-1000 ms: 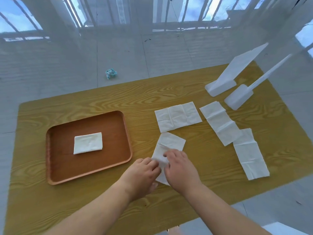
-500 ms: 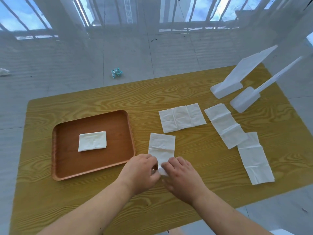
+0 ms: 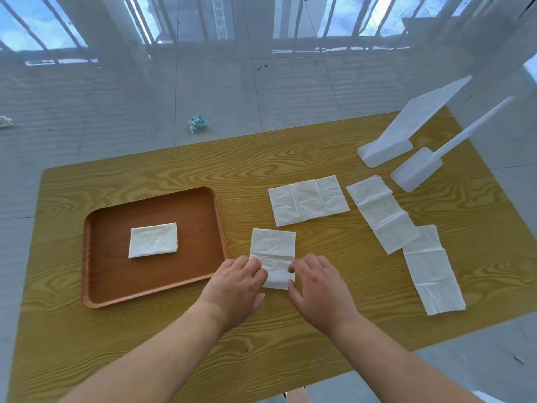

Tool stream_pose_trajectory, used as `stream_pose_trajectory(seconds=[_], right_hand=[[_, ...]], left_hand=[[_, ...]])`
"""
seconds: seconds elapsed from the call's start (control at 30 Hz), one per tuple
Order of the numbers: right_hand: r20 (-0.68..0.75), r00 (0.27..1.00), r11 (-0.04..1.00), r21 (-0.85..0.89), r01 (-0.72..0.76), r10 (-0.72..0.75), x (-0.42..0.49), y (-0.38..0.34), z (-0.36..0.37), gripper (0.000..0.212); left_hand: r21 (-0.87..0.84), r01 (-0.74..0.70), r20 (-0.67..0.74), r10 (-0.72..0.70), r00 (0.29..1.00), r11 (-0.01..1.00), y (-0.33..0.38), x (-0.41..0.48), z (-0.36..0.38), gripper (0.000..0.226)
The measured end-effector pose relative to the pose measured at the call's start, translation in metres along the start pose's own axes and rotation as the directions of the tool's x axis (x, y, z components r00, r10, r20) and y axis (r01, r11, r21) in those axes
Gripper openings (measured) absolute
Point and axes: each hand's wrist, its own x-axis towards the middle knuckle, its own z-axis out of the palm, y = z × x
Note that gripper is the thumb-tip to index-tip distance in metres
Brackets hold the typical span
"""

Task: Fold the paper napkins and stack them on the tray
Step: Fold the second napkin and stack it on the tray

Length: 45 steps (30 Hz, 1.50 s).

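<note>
Napkin (image 3: 272, 248), creased white paper rectangle, left hand (image 3: 236, 283) curled on its edge, right hand (image 3: 319, 289) loose-fingered, touching

No text, label or number can be read; any print on the teal wrapper (image 3: 198, 123) on the floor is too small to make out.

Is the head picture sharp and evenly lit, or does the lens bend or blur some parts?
Head view: soft daylight, faint shadows; the wide lens bows the edges of the yellow wood-grain table; the two white slanted stands look stretched, their tops blurring into the bright background; the creased white paper napkin is sharp.
</note>
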Motion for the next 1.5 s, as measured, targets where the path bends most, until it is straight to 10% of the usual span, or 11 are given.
stream_pose_trajectory(seconds=[0.23,0.33,0.63,1.0,1.1,1.27,1.4,1.5], right_hand=[[0.164,0.986,0.990,-0.130,0.047,-0.025,-0.005,-0.003,0.010,0.055],[0.140,0.990,0.992,-0.123,0.034,-0.017,-0.001,-0.006,0.008,0.031],[-0.042,0.987,0.969,0.199,-0.147,0.158,0.030,-0.018,-0.016,0.028],[0.141,0.937,0.925,0.170,-0.340,0.318,0.004,-0.010,0.004,0.036],[0.293,0.842,0.782,0.323,-0.533,0.453,0.009,-0.011,0.002,0.051],[0.683,0.631,-0.030,0.687,-0.726,0.369,0.032,-0.019,-0.012,0.050],[0.632,0.709,-0.058,0.758,-0.650,0.314,0.056,-0.044,-0.021,0.025],[0.611,0.746,-0.018,0.777,-0.630,0.264,0.076,-0.077,-0.021,0.022]], left_hand=[[-0.022,0.016,-0.006,-0.016,1.000,1.000,0.005,0.014,-0.004,0.016],[-0.198,0.116,-0.010,-0.120,0.993,0.973,0.005,0.011,-0.009,0.031],[-0.376,0.356,-0.169,-0.441,0.881,0.855,-0.009,0.001,-0.014,0.054],[0.102,0.020,-0.068,-0.014,0.998,0.995,-0.008,0.030,-0.005,0.014],[0.080,0.045,-0.118,-0.035,0.992,0.996,-0.008,0.038,-0.007,0.015],[-0.085,0.079,-0.279,-0.100,0.955,0.993,-0.006,0.030,-0.019,0.016],[-0.332,0.168,-0.302,-0.273,0.913,0.928,-0.015,0.004,-0.027,0.035],[-0.739,0.464,-0.035,-0.715,0.698,0.489,-0.037,-0.018,-0.034,0.073]])
